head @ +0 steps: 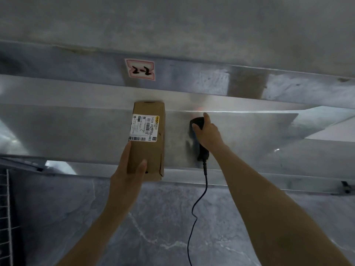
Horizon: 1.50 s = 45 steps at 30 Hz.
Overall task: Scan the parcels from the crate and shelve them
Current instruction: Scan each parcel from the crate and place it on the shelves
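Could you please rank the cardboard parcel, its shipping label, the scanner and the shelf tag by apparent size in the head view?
1. cardboard parcel
2. shipping label and shelf tag: alike, unranked
scanner: the right hand covers part, so its place is unsure

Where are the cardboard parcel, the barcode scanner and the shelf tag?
cardboard parcel (153, 155): head view, bare brown face below its label.
barcode scanner (197, 121): head view, black head.
shelf tag (141, 70): head view, handwritten middle.
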{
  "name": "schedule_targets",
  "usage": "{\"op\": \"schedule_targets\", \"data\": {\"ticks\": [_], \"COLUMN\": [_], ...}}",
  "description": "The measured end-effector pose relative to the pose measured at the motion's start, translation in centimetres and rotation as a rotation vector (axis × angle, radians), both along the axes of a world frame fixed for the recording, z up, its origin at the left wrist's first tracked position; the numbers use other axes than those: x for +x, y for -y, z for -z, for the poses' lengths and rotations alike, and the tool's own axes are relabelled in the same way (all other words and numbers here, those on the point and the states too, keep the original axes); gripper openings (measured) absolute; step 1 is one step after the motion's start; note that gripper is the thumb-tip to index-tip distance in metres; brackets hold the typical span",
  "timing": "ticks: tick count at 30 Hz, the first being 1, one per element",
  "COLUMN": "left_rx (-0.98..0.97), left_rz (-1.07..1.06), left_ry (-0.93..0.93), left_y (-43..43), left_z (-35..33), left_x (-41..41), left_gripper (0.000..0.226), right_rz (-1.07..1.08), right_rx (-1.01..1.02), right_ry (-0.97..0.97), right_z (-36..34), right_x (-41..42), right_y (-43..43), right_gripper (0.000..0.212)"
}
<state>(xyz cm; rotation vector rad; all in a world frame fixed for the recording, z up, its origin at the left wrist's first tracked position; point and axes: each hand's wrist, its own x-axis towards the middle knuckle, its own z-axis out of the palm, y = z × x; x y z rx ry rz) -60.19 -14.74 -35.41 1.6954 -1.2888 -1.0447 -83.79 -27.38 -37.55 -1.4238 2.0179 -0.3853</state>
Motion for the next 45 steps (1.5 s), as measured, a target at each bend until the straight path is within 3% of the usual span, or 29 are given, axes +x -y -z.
{"op": "schedule_targets", "data": {"ticks": [18, 27, 41, 45], "left_rx": [0.083, 0.081, 0.077, 0.067], "left_rz": [-0.02, -0.025, -0.043, -0.032], "left_ry": [-0.004, 0.013, 0.034, -0.072], "left_y": [0.2, -0.6, -7.3, -10.0], "left_z": [1.2, 0.1, -7.5, -11.0], "left_x": [-0.3, 0.1, 2.5, 3.9], "left_gripper": [0.06, 0.062, 0.064, 0.059], "right_rz": [0.206, 0.164, 0.101, 0.102], "right_rx": [-0.057, -0.051, -0.111, -0.086], "right_ry": [0.192, 0.218, 0.206, 0.198], "right_z": [1.5, 0.2, -10.3, -14.2], "right_x": [0.3, 0.5, 2.9, 4.5], "right_y": [1.3, -0.1, -9.0, -12.5], "right_gripper": [0.06, 0.06, 0.057, 0.058]}}
